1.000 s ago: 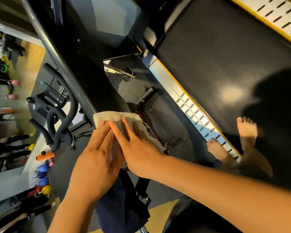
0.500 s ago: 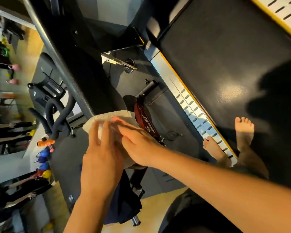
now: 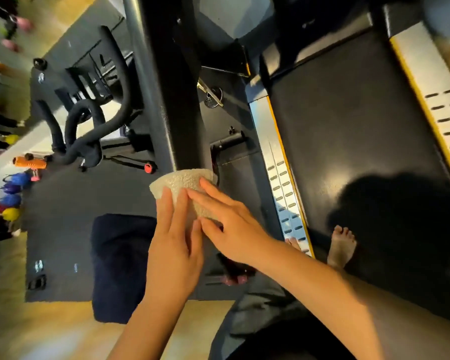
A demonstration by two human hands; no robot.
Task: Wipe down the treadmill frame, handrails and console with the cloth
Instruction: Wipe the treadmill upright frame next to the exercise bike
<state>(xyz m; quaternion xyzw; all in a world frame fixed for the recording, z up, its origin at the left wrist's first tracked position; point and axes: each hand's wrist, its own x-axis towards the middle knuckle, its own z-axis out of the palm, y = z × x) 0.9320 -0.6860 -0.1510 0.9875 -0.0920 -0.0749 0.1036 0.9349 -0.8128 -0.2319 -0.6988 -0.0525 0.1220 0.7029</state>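
Note:
A beige terry cloth (image 3: pixel 182 184) is draped over the near end of the treadmill's dark upright frame bar (image 3: pixel 164 94), which runs from the top of the view down to the middle. My left hand (image 3: pixel 176 242) presses on the cloth from the left with straight fingers. My right hand (image 3: pixel 231 227) lies across the cloth from the right, fingers straight and overlapping the left hand's fingertips. The black treadmill belt (image 3: pixel 353 141) with its silver side rail (image 3: pixel 276 162) lies at the right.
An exercise bike's black handlebars (image 3: pixel 81 126) stand left of the frame bar. Coloured kettlebells (image 3: pixel 12 198) and an orange roller (image 3: pixel 29 162) line the far left. A dark blue cushion (image 3: pixel 120 266) lies on the grey mat below my hands. Bare feet (image 3: pixel 340 245) stand on the belt.
The view has swung, so the frame bar now runs nearly straight up. Both hands stay flat on the cloth at the bar's end and have moved slightly along it.

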